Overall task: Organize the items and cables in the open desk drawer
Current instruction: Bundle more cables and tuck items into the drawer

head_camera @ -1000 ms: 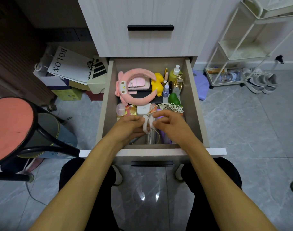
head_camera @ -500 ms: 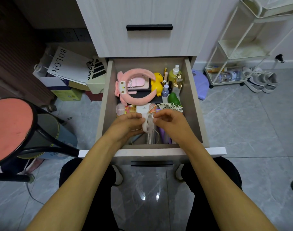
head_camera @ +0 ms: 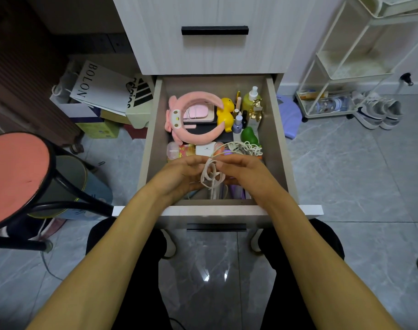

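The open drawer [head_camera: 278, 139] sits below me, pulled out over my knees. Both hands are inside its near half. My left hand [head_camera: 179, 176] and my right hand [head_camera: 245, 172] pinch a coiled white cable [head_camera: 211, 175] between them, holding its loops just above the drawer floor. One strand arcs up and back to a tangle of white cord [head_camera: 247, 148] at the right. Further back lie a pink plush headband [head_camera: 193, 115], a yellow duck [head_camera: 226, 114], a green bottle [head_camera: 250, 99] and a green avocado-shaped toy [head_camera: 249, 136].
A white charger [head_camera: 204, 150] and a pink case [head_camera: 173, 151] lie just beyond my fingers. Purple items [head_camera: 236, 190] lie under my right hand. A red stool [head_camera: 15, 172] stands at the left, boxes [head_camera: 101, 96] behind it, and a white rack [head_camera: 341, 67] with shoes [head_camera: 377, 110] at the right.
My hands have lifted slightly and moved a little toward the drawer's back, and the white cable now shows wider loops between my fingers.
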Tool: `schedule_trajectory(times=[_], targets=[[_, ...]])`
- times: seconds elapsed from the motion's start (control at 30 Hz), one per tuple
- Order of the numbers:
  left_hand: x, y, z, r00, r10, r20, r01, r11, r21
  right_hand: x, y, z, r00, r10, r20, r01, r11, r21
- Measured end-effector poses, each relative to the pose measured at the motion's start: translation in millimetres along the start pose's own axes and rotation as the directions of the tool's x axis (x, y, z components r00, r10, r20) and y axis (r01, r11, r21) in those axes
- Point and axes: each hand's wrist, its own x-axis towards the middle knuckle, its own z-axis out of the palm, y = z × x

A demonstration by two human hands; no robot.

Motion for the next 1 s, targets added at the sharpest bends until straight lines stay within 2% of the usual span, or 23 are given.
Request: schedule_trajectory(times=[0.27,0.5,0.6,0.77,1.0], targets=[[3.0,1.5,0.0,1.0,-0.019,-0.012,0.019,1.0,-0.004,-0.6,-1.1,-1.3,1.0,0.02,-0.006,-0.02,0.999,0.034],[3.9,0.2,0.4,0.998,-0.043,-0.051,0.047,0.996,0.082,-0.6,-2.0,0.0,1.0,0.024,0.003,-0.024,0.999,0.042],[4.6,-0.4,0.5,0.995,-0.052,-0.089,0.062,0.993,0.103,0.0,-1.6,0.7,0.999,0.035,-0.021,-0.034,0.998,0.056],[2.0,-0.5,3.1,0.997,-0.024,-0.075,0.032,0.993,0.113,0.4,-3.3,0.9,0.996,0.001,-0.094,0.002,1.0,0.031],[4.0,-3.5,5.8,0.981,0.082,-0.178,-0.016,0.938,0.347,-0.6,0.2,0.8,0.988,0.047,-0.146,-0.043,0.999,0.029]])
